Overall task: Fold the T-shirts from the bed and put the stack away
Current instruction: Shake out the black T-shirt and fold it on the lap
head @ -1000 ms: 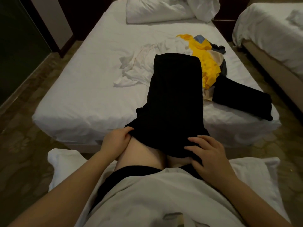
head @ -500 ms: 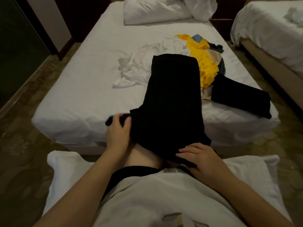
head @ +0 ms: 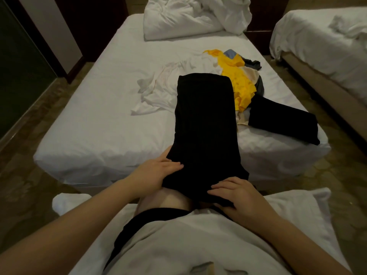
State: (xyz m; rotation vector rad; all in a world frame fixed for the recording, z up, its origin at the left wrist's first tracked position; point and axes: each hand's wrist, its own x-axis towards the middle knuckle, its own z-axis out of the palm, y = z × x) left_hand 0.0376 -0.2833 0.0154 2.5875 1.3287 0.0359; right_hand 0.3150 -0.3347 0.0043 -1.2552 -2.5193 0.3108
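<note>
A long black T-shirt (head: 204, 124) lies lengthwise from my lap onto the white bed (head: 103, 120), folded into a narrow strip. My left hand (head: 156, 171) grips its near left edge, fingers flat on top and thumb hidden beneath. My right hand (head: 236, 195) presses on its near right corner with fingers spread. A folded black garment (head: 284, 120) rests at the bed's right corner. Behind the strip lies a heap of loose shirts: a white one (head: 158, 90), a yellow one (head: 238, 84), and grey and blue pieces (head: 256, 64).
A crumpled white duvet and pillow (head: 188, 18) sit at the head of the bed. A second bed (head: 325, 48) stands to the right across a narrow patterned floor strip. I sit on a white cushion (head: 297, 213). Dark wall panels line the left side.
My left hand has folded the shirt's left side flap inward over the strip and now holds that edge. My right hand stayed on the near right corner, shifting slightly.
</note>
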